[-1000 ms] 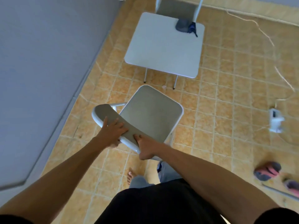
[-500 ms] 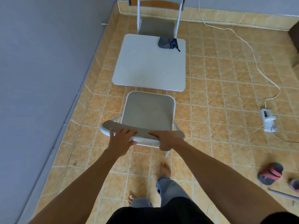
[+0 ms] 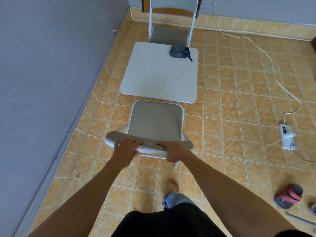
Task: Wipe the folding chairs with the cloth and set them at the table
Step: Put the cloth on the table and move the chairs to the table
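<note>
An unfolded grey folding chair (image 3: 154,120) with a white frame stands on the tiled floor, its seat front nearly under the near edge of the small white table (image 3: 157,77). My left hand (image 3: 125,149) and my right hand (image 3: 174,150) both grip the top of its backrest. A second folding chair (image 3: 169,34) stands at the table's far side, facing me. The crumpled grey and blue cloth (image 3: 179,51) lies on the table's far right corner.
A grey wall (image 3: 51,74) runs close along the left. A white cable (image 3: 273,69) trails over the floor to a power strip (image 3: 287,135) on the right. A sandal (image 3: 289,195) lies at the lower right. My bare foot (image 3: 172,184) is behind the chair.
The chair swung from a tilted, angled pose to square with the table and moved forward until its seat meets the table's near edge. Both hands kept hold of the backrest.
</note>
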Tool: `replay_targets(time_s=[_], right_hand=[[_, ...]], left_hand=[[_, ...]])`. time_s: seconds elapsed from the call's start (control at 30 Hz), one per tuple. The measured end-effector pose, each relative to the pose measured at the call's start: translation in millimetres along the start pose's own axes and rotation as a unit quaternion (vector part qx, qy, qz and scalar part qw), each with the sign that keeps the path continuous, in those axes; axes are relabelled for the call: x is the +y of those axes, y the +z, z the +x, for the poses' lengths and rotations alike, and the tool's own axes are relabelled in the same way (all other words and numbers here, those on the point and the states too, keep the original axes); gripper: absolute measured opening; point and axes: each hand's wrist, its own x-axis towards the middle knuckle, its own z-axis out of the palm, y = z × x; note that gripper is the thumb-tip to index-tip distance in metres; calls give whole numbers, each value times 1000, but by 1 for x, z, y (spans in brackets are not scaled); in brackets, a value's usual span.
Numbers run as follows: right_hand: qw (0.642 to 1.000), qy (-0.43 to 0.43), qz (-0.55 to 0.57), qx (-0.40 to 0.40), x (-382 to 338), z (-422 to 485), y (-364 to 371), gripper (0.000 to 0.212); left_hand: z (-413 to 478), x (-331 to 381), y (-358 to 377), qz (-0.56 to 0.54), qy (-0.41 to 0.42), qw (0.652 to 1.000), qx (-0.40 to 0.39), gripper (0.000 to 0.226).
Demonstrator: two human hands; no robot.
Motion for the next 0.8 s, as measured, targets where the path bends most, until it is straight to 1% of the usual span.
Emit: replay_targets(time_s=[0.27,0.37,0.5,0.63,0.8], right_hand=[[1000,16,12,-4,0,5,6,89],[1000,16,13,4,-2,8,1,89],[1000,14,4,2,-4,12,-6,87],[1000,21,11,-6,-4,12,-6,87],[1000,20,17,-16,-3,16,-5,87]], left_hand=[[5,-7,-2,-18,16,999,-27,46],[12,-10,-8,-20,20,999,-21,46],[21,-9,-21,-22,5,998,-52,50],[19,-8,-16,-47,-7,998,-39,49],[18,-4,-19,-27,-9,999,-41,50]])
